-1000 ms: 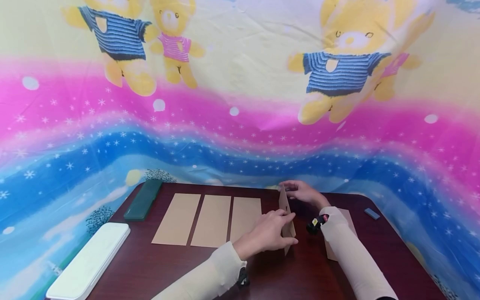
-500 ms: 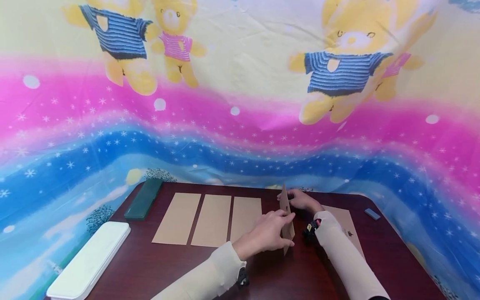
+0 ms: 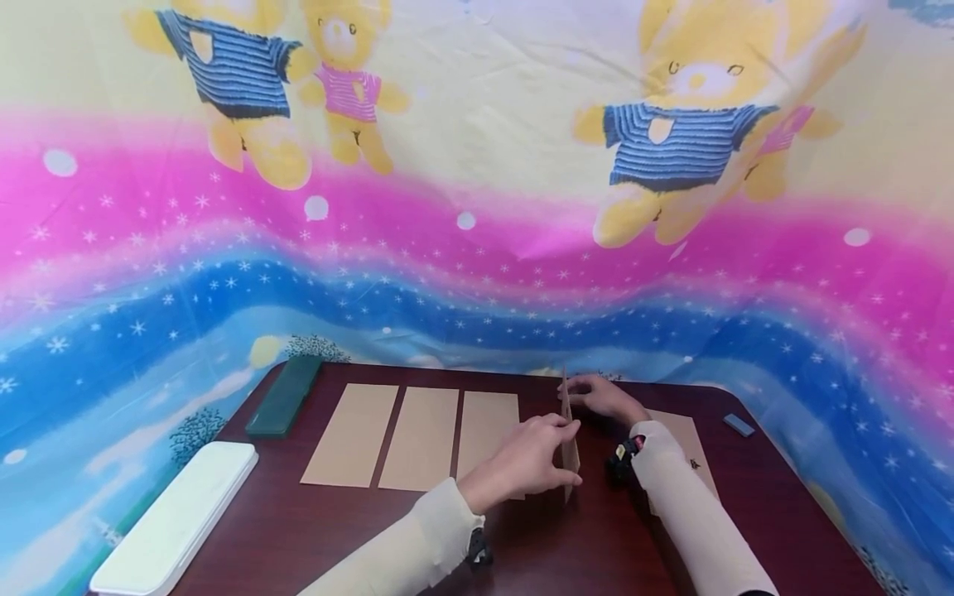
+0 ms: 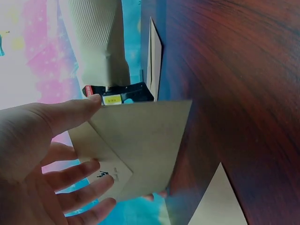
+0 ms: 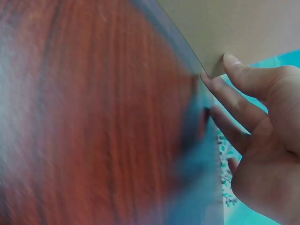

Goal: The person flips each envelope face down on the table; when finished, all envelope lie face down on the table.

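Fingers of the left hand (image 3: 514, 463) are lying spread and slightly bent beside a kraft-paper envelope (image 4: 150, 131), with its thumb touching the near edge; whether the other fingertips are pressing the paper, I cannot tell. At the far side, the right hand (image 3: 607, 399) is pinching a corner of the same envelope between thumb and index finger.

This envelope is standing on its edge, right of the middle of the table (image 3: 566, 555). It is showing a pointed triangular flap (image 4: 105, 157) with a small dark print; what is inside, I cannot see. Toward the right edge of the table, a printed envelope (image 3: 684, 430) is lying flat, partly under the right sleeve (image 3: 693, 505).

In the far left corner, a dark green case (image 3: 286, 396) is lying closed, and along the left edge a white case (image 3: 179, 517) with rounded corners is lying closed too, both hiding their contents.

Between the cases and the left hand, three plain kraft-paper rectangles (image 3: 350, 434) are lying in a row. Near the far right corner, a small blue block (image 3: 739, 425) is resting. Dark reddish wood grain is running across the glossy table.
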Demonstrator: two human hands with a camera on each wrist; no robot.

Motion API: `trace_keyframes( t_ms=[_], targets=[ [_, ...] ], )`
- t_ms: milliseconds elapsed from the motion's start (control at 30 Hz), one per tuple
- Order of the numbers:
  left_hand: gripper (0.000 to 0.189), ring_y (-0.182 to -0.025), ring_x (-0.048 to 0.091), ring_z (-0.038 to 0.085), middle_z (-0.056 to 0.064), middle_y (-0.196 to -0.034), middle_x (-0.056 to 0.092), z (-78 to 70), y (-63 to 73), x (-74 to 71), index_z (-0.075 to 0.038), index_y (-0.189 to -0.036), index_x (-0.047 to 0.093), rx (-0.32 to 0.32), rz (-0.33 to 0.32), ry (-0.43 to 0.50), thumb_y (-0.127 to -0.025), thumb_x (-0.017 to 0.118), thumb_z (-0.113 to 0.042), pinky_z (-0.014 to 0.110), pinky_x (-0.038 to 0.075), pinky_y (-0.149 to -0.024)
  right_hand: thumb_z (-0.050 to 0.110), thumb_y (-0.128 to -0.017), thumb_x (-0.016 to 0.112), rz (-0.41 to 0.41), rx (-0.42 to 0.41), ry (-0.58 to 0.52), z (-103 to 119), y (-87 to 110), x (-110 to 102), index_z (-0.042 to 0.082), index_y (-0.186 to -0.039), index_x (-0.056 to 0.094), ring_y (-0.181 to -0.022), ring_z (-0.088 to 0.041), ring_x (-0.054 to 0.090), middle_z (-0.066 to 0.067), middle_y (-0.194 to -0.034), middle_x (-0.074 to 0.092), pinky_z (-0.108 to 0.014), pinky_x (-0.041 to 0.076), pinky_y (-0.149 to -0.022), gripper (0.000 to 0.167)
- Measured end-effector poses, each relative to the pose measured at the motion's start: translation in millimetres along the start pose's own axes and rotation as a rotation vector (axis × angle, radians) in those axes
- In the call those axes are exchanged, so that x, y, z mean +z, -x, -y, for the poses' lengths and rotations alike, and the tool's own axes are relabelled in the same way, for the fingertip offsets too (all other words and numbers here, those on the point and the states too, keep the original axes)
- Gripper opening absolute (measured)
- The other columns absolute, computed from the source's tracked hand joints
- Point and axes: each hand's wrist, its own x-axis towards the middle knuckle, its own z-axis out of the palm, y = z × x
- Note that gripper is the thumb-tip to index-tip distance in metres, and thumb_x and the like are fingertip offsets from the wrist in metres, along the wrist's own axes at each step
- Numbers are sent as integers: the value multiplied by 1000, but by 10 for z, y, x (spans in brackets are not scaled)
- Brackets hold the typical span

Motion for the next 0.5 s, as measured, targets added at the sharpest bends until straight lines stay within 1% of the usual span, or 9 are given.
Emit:
trace_keyframes(
  t_ms=[133,167,267,367,400,500],
  targets=[
    [75,-130,60,18,4,-144,62,41,15,-44,-14,-150,55,22,-22,2,-88,79,-49,31,51,-105,28,-102,65,-28,10,-5,-31,46,-106,10,-135,67,-129,-37,59,-15,-136,65,-57,47,-107,38],
    [75,-130,59,20,5,-144,62,54,24,-53,-13,-149,55,26,-27,5,-88,79,-49,31,51,-106,30,-101,66,-30,23,-4,-38,55,-131,12,-136,66,-127,-35,61,-15,-135,66,-57,47,-106,39],
    [73,-131,58,22,5,-144,62,91,50,-66,-12,-148,56,22,-30,17,-89,78,-49,35,48,-109,28,-102,65,-18,25,-10,-38,90,-196,11,-140,63,-122,-33,66,-16,-134,67,-57,48,-106,42],
    [69,-129,58,23,5,-144,62,125,72,-61,-13,-145,60,5,-21,33,-88,78,-49,37,48,-110,25,-102,64,-14,13,-7,-37,119,-248,8,-140,63,-111,-28,72,-16,-128,70,-57,49,-105,41],
    [68,-129,59,23,5,-143,63,135,77,-56,-13,-144,62,0,-21,33,-88,78,-49,38,48,-110,24,-103,63,-13,-3,1,-38,131,-267,7,-139,63,-110,-29,72,-18,-127,71,-58,49,-104,40],
    [65,-125,61,23,5,-140,65,165,93,-34,-14,-139,65,-1,-19,19,-88,78,-51,36,49,-108,24,-103,64,-29,6,19,-48,163,-316,9,-136,66,-109,-26,72,-15,-125,72,-58,49,-105,36]
  ],
)
